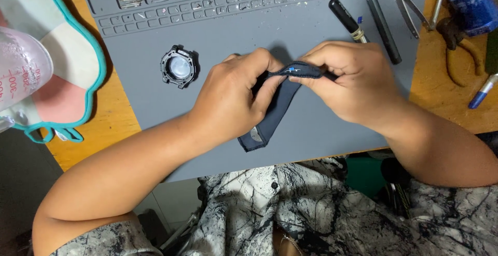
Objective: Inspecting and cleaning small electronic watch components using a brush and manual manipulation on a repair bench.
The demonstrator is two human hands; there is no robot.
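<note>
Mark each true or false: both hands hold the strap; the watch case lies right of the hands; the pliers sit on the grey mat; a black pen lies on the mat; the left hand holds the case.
1. Both the left hand and right hand hold the strap. True.
2. The watch case lies right of the hands. False: it lies left of them.
3. The pliers sit on the mat. False: they lie on the wooden table.
4. A black pen lies on the mat. True.
5. The left hand holds the case. False: the case lies untouched.

Bright even light, soft shadows, blurred edges
</note>
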